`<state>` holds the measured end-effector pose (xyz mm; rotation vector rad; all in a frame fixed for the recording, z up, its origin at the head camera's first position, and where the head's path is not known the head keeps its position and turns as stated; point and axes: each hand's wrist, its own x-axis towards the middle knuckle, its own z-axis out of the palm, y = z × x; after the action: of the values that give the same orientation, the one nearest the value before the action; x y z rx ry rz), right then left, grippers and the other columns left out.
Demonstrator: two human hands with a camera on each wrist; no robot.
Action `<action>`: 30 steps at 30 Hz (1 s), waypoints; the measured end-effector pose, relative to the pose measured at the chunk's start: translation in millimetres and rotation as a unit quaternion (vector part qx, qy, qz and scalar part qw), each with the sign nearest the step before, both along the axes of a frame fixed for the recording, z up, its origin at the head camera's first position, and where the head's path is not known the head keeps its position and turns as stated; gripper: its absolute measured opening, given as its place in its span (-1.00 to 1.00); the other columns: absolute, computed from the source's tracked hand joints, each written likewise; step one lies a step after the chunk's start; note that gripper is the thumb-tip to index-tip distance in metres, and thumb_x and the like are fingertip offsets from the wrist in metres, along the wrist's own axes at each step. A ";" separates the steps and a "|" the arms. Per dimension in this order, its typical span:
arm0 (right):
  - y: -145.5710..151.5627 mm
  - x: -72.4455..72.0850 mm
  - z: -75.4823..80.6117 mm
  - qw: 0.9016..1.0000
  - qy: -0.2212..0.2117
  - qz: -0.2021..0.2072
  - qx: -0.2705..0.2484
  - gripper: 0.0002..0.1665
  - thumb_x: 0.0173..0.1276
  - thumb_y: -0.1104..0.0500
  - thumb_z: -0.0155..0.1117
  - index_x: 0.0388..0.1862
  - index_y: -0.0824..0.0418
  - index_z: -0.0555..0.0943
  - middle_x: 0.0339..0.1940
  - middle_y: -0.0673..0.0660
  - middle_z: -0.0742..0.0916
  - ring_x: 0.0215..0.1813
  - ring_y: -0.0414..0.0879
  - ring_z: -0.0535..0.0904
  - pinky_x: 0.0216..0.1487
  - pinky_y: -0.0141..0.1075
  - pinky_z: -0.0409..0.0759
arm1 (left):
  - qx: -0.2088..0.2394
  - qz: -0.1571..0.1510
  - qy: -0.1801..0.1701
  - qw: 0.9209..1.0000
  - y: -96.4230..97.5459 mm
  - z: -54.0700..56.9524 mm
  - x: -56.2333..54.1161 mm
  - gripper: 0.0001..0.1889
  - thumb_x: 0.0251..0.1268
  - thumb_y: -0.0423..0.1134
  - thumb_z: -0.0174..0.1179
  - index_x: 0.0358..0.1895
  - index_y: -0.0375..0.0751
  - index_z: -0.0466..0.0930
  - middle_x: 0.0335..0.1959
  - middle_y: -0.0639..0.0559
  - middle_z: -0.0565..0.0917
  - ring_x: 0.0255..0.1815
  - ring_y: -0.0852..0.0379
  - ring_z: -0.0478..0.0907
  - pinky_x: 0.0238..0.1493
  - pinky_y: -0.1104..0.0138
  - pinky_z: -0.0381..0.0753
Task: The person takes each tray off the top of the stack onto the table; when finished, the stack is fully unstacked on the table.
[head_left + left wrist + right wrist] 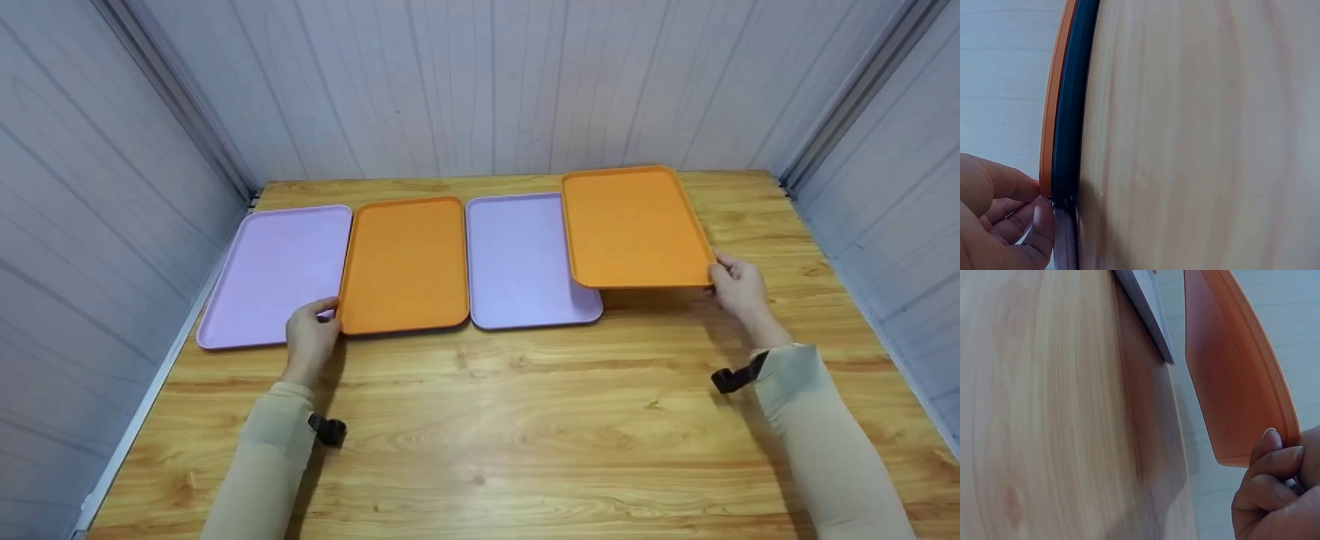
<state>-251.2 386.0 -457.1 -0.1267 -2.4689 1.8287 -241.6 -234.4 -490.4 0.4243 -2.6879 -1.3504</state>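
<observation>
My right hand (739, 289) grips the near right corner of an orange tray (637, 225), its thumb on top and fingers curled beneath. That tray is raised off the table and overlaps a lavender tray (517, 262). In the right wrist view its underside (1230, 377) shows. My left hand (311, 341) pinches the near left corner of another orange tray (405, 266), which lies between two lavender trays. Under this orange tray's rim (1053, 101), a dark blue-green edge (1072, 101) shows in the left wrist view. The far-left lavender tray (281, 270) is partly behind the left hand.
The trays stand in a row on a wood-grain table (525, 435). Pale panelled walls (480, 82) enclose its back and both sides. A small black device (328, 430) is strapped at the left wrist, another black device (739, 375) at the right.
</observation>
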 end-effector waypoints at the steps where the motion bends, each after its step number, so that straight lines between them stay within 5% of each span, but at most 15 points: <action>1: 5.0 -0.8 -2.7 1.000 -0.006 -0.001 0.002 -0.40 0.48 0.26 -0.15 0.44 0.47 0.20 -0.65 -0.17 0.67 -0.74 -0.29 0.43 -0.74 -0.45 0.35 | 0.000 -0.001 0.000 1.000 -0.2 0.1 -0.3 -0.55 0.17 -0.49 0.06 0.16 -0.33 0.60 -0.07 -0.30 0.66 -0.20 0.03 0.52 -0.46 0.53 0.40; 23: 55.3 12.6 -25.5 0.997 -0.046 0.027 0.054 -0.38 0.55 0.18 -0.18 0.49 0.44 0.09 -0.44 -0.25 0.71 -0.60 -0.23 0.54 -0.59 -0.39 0.52 | -0.008 -0.008 0.005 1.000 -1.5 0.1 -1.3 -0.57 0.16 -0.48 0.06 0.14 -0.35 0.60 -0.05 -0.29 0.66 -0.14 -0.01 0.55 -0.41 0.54 0.41; 27: 58.1 13.0 -28.5 0.992 -0.049 0.043 0.112 -0.36 0.55 0.15 -0.22 0.49 0.44 0.06 -0.12 0.20 0.73 -0.45 -0.27 0.60 -0.48 -0.37 0.58 | -0.007 -0.005 0.000 1.000 -2.2 -0.4 -1.4 -0.57 0.18 -0.48 0.06 0.15 -0.34 0.60 -0.06 -0.29 0.66 -0.14 0.00 0.54 -0.39 0.54 0.41; 30: 57.7 12.5 -29.2 0.988 -0.057 0.058 0.134 -0.35 0.57 0.12 -0.25 0.49 0.46 0.03 0.17 0.54 0.52 -0.32 -0.42 0.57 -0.35 -0.40 0.61 | -0.007 -0.005 -0.002 1.000 -2.0 0.0 -1.4 -0.58 0.20 -0.48 0.07 0.16 -0.34 0.60 -0.07 -0.29 0.66 -0.16 0.01 0.53 -0.39 0.53 0.41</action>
<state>-238.7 443.7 -486.4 -0.0773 -2.8287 1.5472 -243.0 -236.4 -490.4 0.4136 -2.7050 -1.3340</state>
